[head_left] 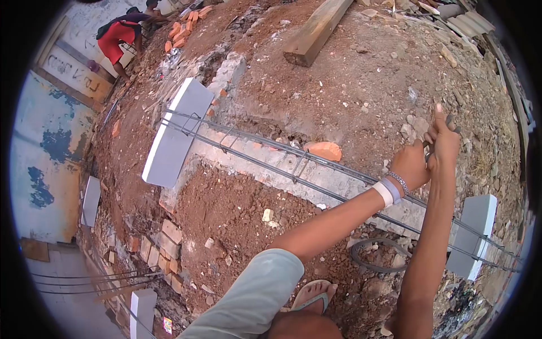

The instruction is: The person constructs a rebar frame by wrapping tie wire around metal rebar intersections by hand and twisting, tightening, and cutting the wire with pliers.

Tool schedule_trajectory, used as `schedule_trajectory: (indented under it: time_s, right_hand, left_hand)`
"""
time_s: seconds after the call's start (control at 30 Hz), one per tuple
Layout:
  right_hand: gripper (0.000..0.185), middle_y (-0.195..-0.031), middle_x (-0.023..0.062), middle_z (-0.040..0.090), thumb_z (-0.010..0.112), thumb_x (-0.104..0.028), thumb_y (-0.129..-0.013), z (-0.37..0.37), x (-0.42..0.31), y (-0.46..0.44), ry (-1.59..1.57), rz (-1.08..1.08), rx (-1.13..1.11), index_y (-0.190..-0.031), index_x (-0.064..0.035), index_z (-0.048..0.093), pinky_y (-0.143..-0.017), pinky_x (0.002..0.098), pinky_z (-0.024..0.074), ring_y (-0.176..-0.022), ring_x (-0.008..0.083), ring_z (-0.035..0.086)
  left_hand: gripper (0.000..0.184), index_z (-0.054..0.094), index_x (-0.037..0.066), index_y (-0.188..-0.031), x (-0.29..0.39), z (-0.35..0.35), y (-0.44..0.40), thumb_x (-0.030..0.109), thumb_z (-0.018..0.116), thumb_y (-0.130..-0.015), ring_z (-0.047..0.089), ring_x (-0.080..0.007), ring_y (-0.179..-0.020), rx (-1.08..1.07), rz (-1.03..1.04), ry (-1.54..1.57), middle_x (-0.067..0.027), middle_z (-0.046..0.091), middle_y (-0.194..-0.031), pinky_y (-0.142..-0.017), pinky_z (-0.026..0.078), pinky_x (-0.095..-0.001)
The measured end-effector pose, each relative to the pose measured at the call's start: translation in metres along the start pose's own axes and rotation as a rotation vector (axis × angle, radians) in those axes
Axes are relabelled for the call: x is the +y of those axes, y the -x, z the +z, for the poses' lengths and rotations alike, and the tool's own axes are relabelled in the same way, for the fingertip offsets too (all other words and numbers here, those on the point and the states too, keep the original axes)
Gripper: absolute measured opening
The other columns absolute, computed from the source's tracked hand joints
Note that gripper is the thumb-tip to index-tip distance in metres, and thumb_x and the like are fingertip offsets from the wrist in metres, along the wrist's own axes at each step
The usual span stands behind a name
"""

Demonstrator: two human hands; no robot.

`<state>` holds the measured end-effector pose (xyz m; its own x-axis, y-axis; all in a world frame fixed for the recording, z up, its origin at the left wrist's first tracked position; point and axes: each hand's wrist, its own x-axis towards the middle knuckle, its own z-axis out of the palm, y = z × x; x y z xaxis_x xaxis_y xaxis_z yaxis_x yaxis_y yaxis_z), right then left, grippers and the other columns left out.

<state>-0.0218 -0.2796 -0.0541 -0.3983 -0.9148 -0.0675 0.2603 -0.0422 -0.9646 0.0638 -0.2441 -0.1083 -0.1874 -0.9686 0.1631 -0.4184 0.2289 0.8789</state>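
Observation:
My left hand (411,165), with bracelets at the wrist, and my right hand (444,140) are close together beyond the steel rebar cage (293,169). Both are closed round a dark, bar-like tool (450,120); its kind is mostly hidden by my fingers. My right thumb points up along it. The cage, long bars joined by bent stirrups, runs under my forearms. It rests on a grey block (175,138) at the left and another grey block (473,234) at the right, over a concrete footing strip (248,161).
A coil of dark wire (379,254) lies on the soil near my sandalled foot (312,296). Beyond the footing are a broken brick (324,151) and a wooden beam (317,35). Persons bend by stacked bricks (183,31) at upper left, near a painted wall (48,152).

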Motion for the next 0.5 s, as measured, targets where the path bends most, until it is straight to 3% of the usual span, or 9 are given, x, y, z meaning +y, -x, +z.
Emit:
schedule_trajectory:
  time_s: [0.07, 0.1, 0.2, 0.23, 0.33, 0.37, 0.47, 0.5]
  right_hand:
    - [0.033, -0.071, -0.0062, 0.039, 0.075, -0.035, -0.095, -0.014, 0.003, -0.007, -0.221, 0.051, -0.204, -0.09, -0.0127, 0.051, -0.053, 0.0225, 0.0318, -0.06, 0.0052, 0.035]
    - [0.035, -0.072, -0.0064, 0.034, 0.074, -0.036, -0.095, -0.022, 0.006, -0.01, -0.4, 0.056, -0.513, -0.091, -0.0143, 0.046, -0.053, 0.0228, 0.0322, -0.061, 0.0062, 0.034]
    - [0.038, -0.074, -0.0062, 0.034, 0.074, -0.037, -0.095, -0.029, 0.009, -0.015, -0.578, 0.112, -0.907, -0.088, -0.0159, 0.043, -0.054, 0.023, 0.0328, -0.062, 0.007, 0.033]
    - [0.041, -0.073, -0.0061, 0.034, 0.074, -0.039, -0.094, -0.027, 0.007, -0.017, -0.559, 0.123, -1.029, -0.087, -0.0165, 0.04, -0.054, 0.0235, 0.0339, -0.062, 0.0078, 0.034]
    - [0.042, -0.072, -0.0061, 0.032, 0.075, -0.04, -0.093, -0.023, 0.004, -0.027, -0.482, 0.19, -1.046, -0.087, -0.0165, 0.041, -0.056, 0.0254, 0.0369, -0.064, 0.0079, 0.038]
    - [0.038, -0.076, -0.0042, 0.046, 0.077, -0.041, -0.091, -0.025, 0.002, -0.03, -0.44, 0.178, -1.038, -0.094, -0.0132, 0.051, -0.062, 0.0263, 0.043, -0.07, 0.0093, 0.05]
    - [0.042, -0.089, 0.0012, 0.062, 0.08, -0.042, -0.089, -0.026, 0.002, -0.022, 0.024, -0.018, -0.555, -0.106, -0.008, 0.06, -0.072, 0.0285, 0.0486, -0.082, 0.0135, 0.06]
    - [0.05, -0.102, 0.0083, 0.068, 0.081, -0.043, -0.088, -0.028, 0.001, -0.017, 0.084, -0.044, -0.445, -0.114, -0.0028, 0.065, -0.081, 0.0309, 0.0505, -0.091, 0.0163, 0.063]
  left_hand:
    - [0.036, 0.058, -0.004, -0.096, 0.002, -0.011, 0.002, 0.021, 0.075, -0.077, 0.069, -0.0435, -0.078, 0.0, 0.056, 0.086, -0.0236, 0.069, -0.081, -0.07, 0.055, -0.0486]
    - [0.03, 0.059, -0.003, -0.09, -0.012, -0.005, -0.004, 0.018, 0.076, -0.077, 0.069, -0.0366, -0.065, 0.031, 0.124, 0.158, -0.017, 0.067, -0.072, -0.061, 0.055, -0.0436]
    - [0.026, 0.06, 0.0, -0.084, -0.02, -0.023, -0.02, 0.017, 0.079, -0.078, 0.066, -0.0268, -0.054, -0.425, -0.032, 0.506, -0.0107, 0.064, -0.063, -0.05, 0.05, -0.0386]
    - [0.024, 0.06, 0.002, -0.079, -0.028, -0.025, -0.03, 0.018, 0.077, -0.083, 0.057, -0.0171, -0.045, -0.62, -0.076, 0.652, -0.0036, 0.059, -0.059, -0.046, 0.044, -0.0324]
    - [0.024, 0.059, 0.002, -0.081, -0.028, -0.025, -0.034, 0.02, 0.073, -0.086, 0.054, -0.015, -0.047, -0.783, -0.36, 0.854, -0.0022, 0.059, -0.061, -0.045, 0.041, -0.0304]
    - [0.028, 0.059, 0.002, -0.078, -0.022, -0.021, -0.027, 0.026, 0.069, -0.088, 0.051, -0.0139, -0.05, -0.557, -0.265, 0.548, -0.0012, 0.058, -0.061, -0.047, 0.04, -0.0327]
    - [0.033, 0.058, 0.004, -0.072, -0.023, -0.017, -0.021, 0.031, 0.065, -0.089, 0.052, -0.0142, -0.052, -0.336, -0.052, 0.327, -0.0012, 0.058, -0.06, -0.05, 0.042, -0.0361]
    - [0.036, 0.062, 0.003, -0.072, -0.019, -0.019, -0.019, 0.034, 0.063, -0.09, 0.059, -0.0198, -0.054, -0.316, -0.105, 0.267, -0.0068, 0.061, -0.061, -0.056, 0.047, -0.0392]
